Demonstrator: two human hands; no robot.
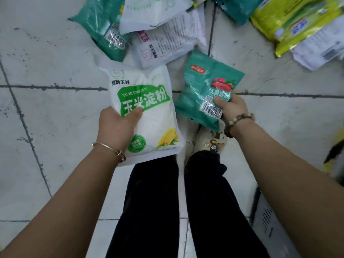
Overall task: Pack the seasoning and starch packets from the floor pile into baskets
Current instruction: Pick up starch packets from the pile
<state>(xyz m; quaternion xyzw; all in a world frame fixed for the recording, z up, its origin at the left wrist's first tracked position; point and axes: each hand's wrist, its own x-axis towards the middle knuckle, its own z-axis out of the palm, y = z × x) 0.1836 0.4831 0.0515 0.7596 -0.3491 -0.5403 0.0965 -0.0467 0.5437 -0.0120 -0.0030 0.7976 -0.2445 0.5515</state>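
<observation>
The white tiled floor (46,118) fills the view. Two legs in dark trousers (154,202) stand at centre.

Packets in view: eight.
- Six lie in the floor pile along the top edge: two teal packets (100,21) (238,8), three white packets (154,12) (167,41) (320,49) and one yellow packet (294,21). Several overlap.
- Two are off the floor, one in each hand.

The left hand (115,127) holds the white corn starch packet (158,123), thumb pressed across its green label, fingers hidden behind it. The right hand (232,107) pinches the lower corner of the teal starch packet (199,90), thumb beside the barcode, fingers hidden behind it. The two held packets sit side by side, just apart, above the feet.

Containers: one grey slotted wall (266,215) shows at the lower right edge; its contents cannot be told.

One cream shoe (210,142) carries charms. One thin bangle (109,148) circles the left wrist, one beaded bracelet (238,121) the right.
</observation>
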